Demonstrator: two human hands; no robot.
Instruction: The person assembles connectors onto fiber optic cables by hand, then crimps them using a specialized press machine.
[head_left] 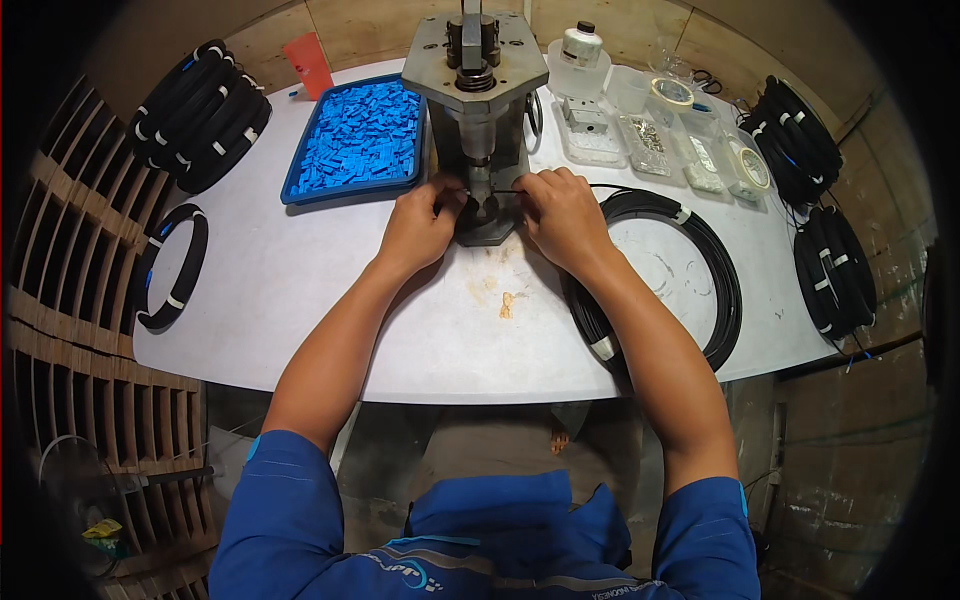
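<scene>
Both hands are right up at the base of the small metal press [478,110] in the upper middle of the frame. The left hand [418,228] and right hand [563,213] each pinch the thin black cable end [510,191] stretched across the press foot, fingers curled tight on it. That cable runs off to the loose black coil [700,270] lying right of center.

Progress-wise I'd guess it's well underway — bundled, taped coils [200,110] are stacked at upper left, another stack [810,150] sits at the right edge, and a single coil [172,265] lies at left. The blue tray [300,190] is still heaped with blue plastic pieces [365,135], so plenty left. Can't tell whether a piece is seated in the press.
</scene>
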